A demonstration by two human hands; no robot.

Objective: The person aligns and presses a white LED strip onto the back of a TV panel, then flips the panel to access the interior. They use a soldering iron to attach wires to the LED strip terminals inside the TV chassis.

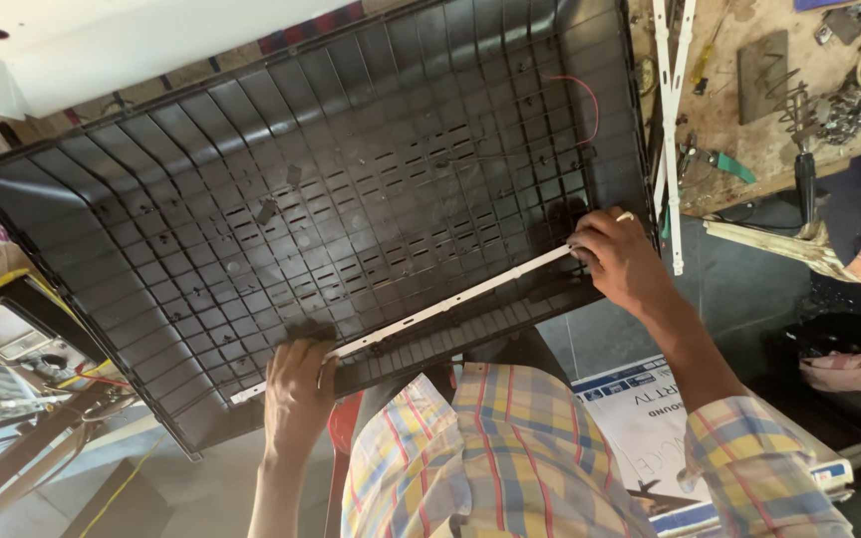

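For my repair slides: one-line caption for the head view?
Both hands, left and right, press a white strip into a ribbed black back panel.

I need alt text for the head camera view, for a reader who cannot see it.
A person's left hand and right hand hold the two ends of a thin white strip against the ribbed inside of a large black plastic back cover. A cluttered workbench with more white strips lies to the right.

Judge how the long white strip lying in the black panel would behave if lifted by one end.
The white strip is long and very thin, so it would probably sag or flex. It looks light. Both the left hand and right hand press its ends, suggesting two-point support suits it.
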